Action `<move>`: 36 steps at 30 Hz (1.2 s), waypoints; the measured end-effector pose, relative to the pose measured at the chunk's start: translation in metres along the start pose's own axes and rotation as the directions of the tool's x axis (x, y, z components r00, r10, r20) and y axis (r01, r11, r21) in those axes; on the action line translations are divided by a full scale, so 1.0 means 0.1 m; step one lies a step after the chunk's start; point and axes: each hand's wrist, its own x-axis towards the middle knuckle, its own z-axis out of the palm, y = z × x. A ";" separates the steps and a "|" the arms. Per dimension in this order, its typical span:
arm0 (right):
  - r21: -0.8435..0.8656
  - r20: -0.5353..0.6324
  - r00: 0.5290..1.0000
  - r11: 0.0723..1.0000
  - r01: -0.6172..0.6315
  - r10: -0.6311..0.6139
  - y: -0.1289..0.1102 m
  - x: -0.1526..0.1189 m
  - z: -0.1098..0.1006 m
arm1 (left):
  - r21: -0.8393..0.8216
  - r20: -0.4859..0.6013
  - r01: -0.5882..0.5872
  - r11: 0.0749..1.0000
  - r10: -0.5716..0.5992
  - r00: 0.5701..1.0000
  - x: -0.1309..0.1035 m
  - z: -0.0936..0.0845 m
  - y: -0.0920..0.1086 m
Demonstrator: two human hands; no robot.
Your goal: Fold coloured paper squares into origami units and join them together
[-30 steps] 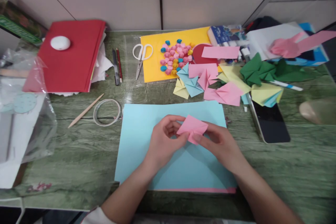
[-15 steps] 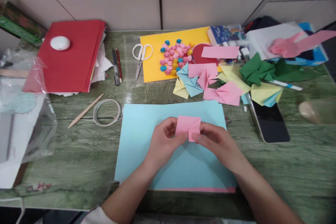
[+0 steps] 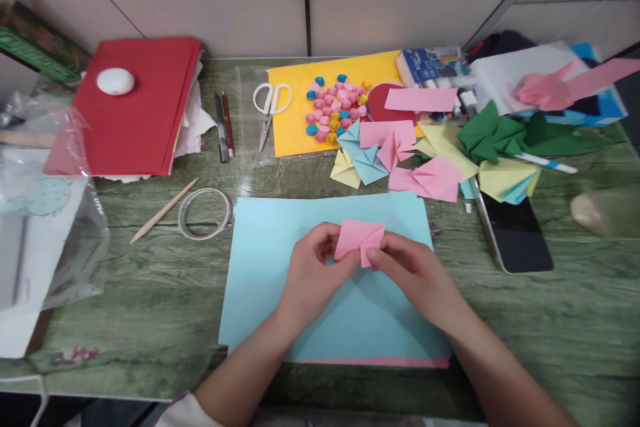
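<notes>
A small folded piece of pink paper (image 3: 361, 238) is held up between both hands, a diagonal crease showing on its face. My left hand (image 3: 320, 267) pinches its left side, thumb in front and fingers behind. On its lower right edge, my right hand (image 3: 405, 267) grips with the thumb and a finger; the other fingers are partly hidden behind. Beneath both hands lies a stack of light blue paper sheets (image 3: 270, 307), with a pink edge showing at the bottom.
Beyond the stack sit folded paper pieces (image 3: 369, 163), curled paper bits (image 3: 334, 110) on a yellow sheet (image 3: 293, 133), and white scissors (image 3: 270, 107). Leftward are a tape roll (image 3: 181, 219), a wooden stick (image 3: 163, 211) and a red folder (image 3: 145, 113). A phone (image 3: 520, 233) lies at right.
The pink paper has tilted slightly between my fingers, its top edge shifting a little to the right. Both hands keep their hold in nearly the same place.
</notes>
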 end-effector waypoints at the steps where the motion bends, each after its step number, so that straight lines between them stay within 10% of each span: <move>1: -0.026 -0.015 1.000 1.000 0.010 -0.011 0.00 0.00 0.01 | -0.001 -0.001 0.005 1.000 -0.005 1.000 0.00 0.00 0.00; 12: -0.336 -0.145 0.977 0.937 0.098 -0.154 0.00 -0.01 0.05 | -0.198 0.053 0.037 0.979 -0.027 0.998 0.03 -0.07 -0.11; 21: -0.433 -0.224 0.934 0.887 0.161 -0.279 0.02 -0.02 0.09 | 0.194 -0.172 -0.067 0.979 0.102 0.980 -0.04 -0.01 -0.01; 29: -0.339 -0.186 0.955 0.927 0.159 -0.232 -0.02 -0.02 0.05 | -0.057 0.047 0.070 0.996 -0.067 0.997 0.02 -0.04 -0.04; 36: -0.121 -0.178 0.980 0.990 0.073 -0.094 -0.03 -0.02 0.05 | -0.146 0.009 0.079 0.986 -0.079 0.997 0.03 -0.06 -0.07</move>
